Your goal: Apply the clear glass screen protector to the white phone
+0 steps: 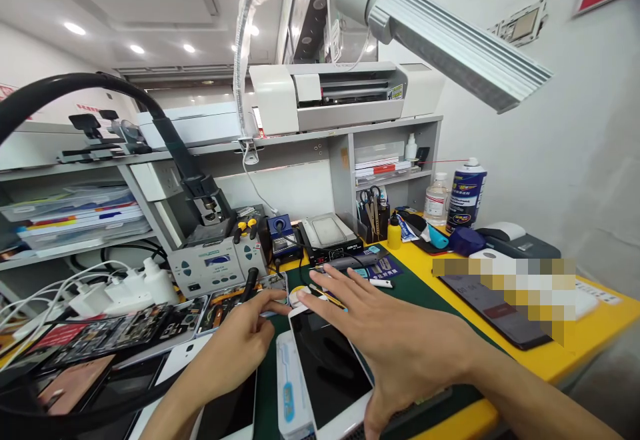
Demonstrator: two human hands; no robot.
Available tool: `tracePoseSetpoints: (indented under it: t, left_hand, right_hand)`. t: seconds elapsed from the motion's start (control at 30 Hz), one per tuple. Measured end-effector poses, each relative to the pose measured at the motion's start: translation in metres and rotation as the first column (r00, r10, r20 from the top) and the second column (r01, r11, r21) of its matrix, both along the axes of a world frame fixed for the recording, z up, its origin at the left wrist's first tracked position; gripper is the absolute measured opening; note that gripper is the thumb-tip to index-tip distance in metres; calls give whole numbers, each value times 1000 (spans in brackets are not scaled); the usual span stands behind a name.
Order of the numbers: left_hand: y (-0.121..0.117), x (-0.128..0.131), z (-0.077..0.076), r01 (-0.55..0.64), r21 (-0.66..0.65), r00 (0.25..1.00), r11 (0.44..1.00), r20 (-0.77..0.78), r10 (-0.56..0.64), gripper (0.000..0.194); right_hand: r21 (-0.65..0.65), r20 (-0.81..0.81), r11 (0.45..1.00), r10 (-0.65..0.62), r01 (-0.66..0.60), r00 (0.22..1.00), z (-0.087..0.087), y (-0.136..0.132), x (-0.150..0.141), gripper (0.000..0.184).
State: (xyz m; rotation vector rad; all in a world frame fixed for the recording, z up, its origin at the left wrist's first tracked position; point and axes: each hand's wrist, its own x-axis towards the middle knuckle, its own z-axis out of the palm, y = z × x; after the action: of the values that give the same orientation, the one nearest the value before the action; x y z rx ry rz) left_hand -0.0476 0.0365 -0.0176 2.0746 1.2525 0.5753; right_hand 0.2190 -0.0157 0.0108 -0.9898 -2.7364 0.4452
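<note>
White-framed phone (331, 368), black screen up, over green mat (425, 301).

Bare strip of green mat (425, 290) betw. R hand (400, 340) & dark tablet (480, 303): passable. R forearm blocks near approach. Far side walled: tool holder (375, 220), yel. bottle (395, 232), spray can (466, 197). L: hot-air stn. (213, 267), boards (130, 327) crowd. Overhead: lamp head (460, 40) far R, blk. arm (145, 97) arching L.

Between the two grips, the white-framed device (331, 368) is showing a glossy, smooth black screen. Above the right grip (340, 287), the lamp head (460, 37) is showing ribbed, silvery metal.
</note>
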Motion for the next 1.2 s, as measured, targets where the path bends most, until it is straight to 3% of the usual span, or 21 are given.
tracePoseSetpoints:
  t: [0.27,0.43,0.6,0.73,0.93,1.2]
  left_hand:
    - [5,-4,-3,-80,-43,997,996,20,81,46]
    - [7,2,0,-165,-60,972,984,157,172,45]
    - [11,19,-14,-73,-166,920,983,368,131,70]
    - [14,32,-22,9,-220,886,975,453,94,77]
    - [15,42,-22,95,-259,881,961,471,39,77]
    - [14,35,-16,32,-213,904,976,423,62,77]
  right_hand:
    - [-101,134,983,-142,156,981,13,11,25,152]
    - [-189,34,971,-143,147,989,12,7,24,157]
    - [-218,21,964,-154,155,988,-2,-4,-8,168]
    - [-212,98,954,-197,214,976,0,-10,-20,165]
    - [-170,156,967,-162,188,974,8,-9,-16,161]
    - [-132,129,978,-141,158,982,-1,3,3,161]
